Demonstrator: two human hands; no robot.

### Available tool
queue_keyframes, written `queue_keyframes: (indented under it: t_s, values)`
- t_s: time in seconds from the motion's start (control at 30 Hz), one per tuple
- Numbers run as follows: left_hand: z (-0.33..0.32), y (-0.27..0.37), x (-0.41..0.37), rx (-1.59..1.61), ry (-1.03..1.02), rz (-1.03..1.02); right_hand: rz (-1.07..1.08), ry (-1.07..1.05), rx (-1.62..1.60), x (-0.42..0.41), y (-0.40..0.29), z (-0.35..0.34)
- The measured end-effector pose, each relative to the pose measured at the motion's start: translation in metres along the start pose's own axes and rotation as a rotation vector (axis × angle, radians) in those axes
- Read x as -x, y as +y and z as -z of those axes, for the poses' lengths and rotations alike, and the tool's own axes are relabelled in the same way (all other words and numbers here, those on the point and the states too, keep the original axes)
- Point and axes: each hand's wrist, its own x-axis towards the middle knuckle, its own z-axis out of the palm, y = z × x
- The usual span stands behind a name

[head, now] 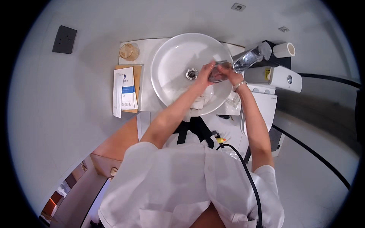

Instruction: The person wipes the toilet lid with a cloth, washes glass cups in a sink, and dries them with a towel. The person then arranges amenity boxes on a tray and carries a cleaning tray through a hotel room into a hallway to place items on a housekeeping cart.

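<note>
My left hand (206, 73) and my right hand (230, 74) hold a clear glass (217, 77) between them, over the right side of a round white washbasin (158, 85). The glass lies roughly sideways, partly covered by my fingers. A chrome faucet (247, 60) reaches in from the right, its spout close to my right hand. Whether water is running I cannot tell. Left of my hands is the metal drain (192, 74). A crumpled white cloth or tissue (202, 101) rests at the basin's near side, partly behind my left forearm.
On the counter's left stand an amber-toned glass jar (129, 52) and a tray (141, 85) with printed paper packets (127, 90). Right of the basin are a white toilet (263, 105), its cistern (286, 79) and a paper roll (284, 50). A black cable (251, 176) hangs across my shirt.
</note>
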Motion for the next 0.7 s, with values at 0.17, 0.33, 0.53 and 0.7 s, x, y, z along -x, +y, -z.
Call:
queue_keyframes:
  t_s: [0.17,0.33,0.53,0.7]
  values:
    - [0.019,0.025,-0.006,0.277,-0.187,0.277,0.326,-0.043,0.532,0.014,0.0,-0.006]
    - [0.012,0.03,0.005,0.355,-0.173,0.319,0.308,0.125,0.774,0.015,0.001,-0.015]
    - [0.025,0.042,0.002,-0.202,0.154,0.013,0.265,0.495,0.39,0.03,0.021,-0.033]
    - [0.038,0.093,0.023,-0.953,0.228,-0.393,0.297,0.112,0.923,0.056,0.069,-0.114]
